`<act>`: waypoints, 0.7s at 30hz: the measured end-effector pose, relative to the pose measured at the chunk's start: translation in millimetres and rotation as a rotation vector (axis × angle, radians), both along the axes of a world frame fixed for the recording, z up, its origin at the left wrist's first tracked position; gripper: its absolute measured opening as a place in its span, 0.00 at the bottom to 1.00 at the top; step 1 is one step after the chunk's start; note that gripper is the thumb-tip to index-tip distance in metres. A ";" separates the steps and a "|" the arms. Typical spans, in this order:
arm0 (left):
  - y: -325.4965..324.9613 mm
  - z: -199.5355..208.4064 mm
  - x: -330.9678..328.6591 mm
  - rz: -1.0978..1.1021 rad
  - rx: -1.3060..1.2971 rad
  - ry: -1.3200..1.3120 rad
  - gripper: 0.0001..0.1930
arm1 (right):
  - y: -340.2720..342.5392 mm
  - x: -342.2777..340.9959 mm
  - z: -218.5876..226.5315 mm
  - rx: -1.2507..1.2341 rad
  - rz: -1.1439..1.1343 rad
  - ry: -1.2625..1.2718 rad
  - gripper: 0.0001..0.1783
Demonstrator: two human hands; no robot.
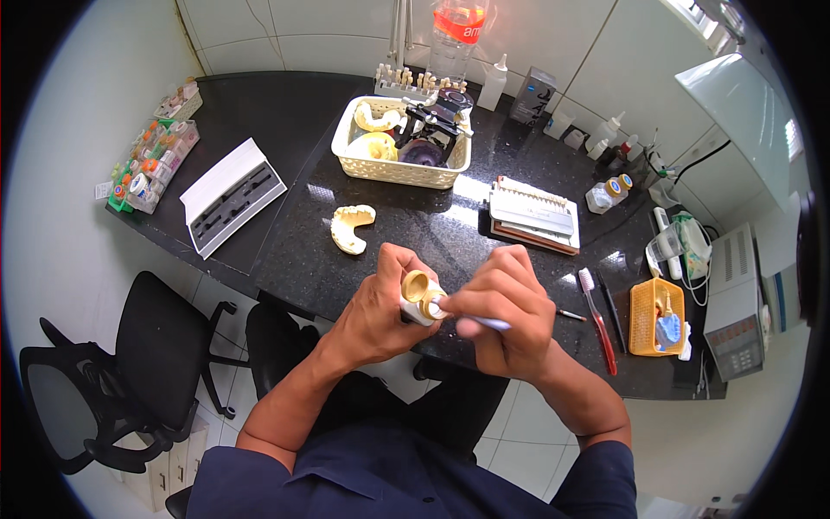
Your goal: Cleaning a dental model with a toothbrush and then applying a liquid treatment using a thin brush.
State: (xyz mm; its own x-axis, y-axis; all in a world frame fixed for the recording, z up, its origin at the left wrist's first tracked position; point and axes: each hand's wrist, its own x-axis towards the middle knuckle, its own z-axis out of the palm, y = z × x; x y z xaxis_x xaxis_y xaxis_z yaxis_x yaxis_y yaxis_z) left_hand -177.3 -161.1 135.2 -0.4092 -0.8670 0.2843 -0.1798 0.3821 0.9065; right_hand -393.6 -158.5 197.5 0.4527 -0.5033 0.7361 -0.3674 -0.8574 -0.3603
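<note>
In front of the cream basket [393, 172], I see the left hand [379, 307] with its grip closed round a small white bottle [417, 312], gold cap [416, 284] already open, while the right hand [512, 313] pinches a lilac stick [493, 323] near its mouth, how much remains unclear.
</note>
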 end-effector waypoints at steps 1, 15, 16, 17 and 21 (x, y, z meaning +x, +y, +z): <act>-1.1 -3.1 0.2 0.000 0.002 -0.002 0.39 | 1.2 -0.8 0.7 -0.037 0.039 -0.032 0.09; -6.0 3.8 2.5 -0.035 -0.021 0.080 0.30 | 0.2 -3.1 2.1 0.090 0.033 -0.100 0.07; -6.0 3.4 3.0 -0.044 -0.054 0.079 0.30 | -1.4 -5.3 3.7 0.090 0.034 -0.099 0.07; -6.0 3.2 3.4 -0.053 -0.086 0.077 0.29 | -3.4 -8.7 5.8 0.141 0.087 -0.073 0.07; -7.5 11.8 -2.7 -0.087 -0.185 0.069 0.26 | -4.3 -9.8 3.4 0.068 0.034 -0.019 0.08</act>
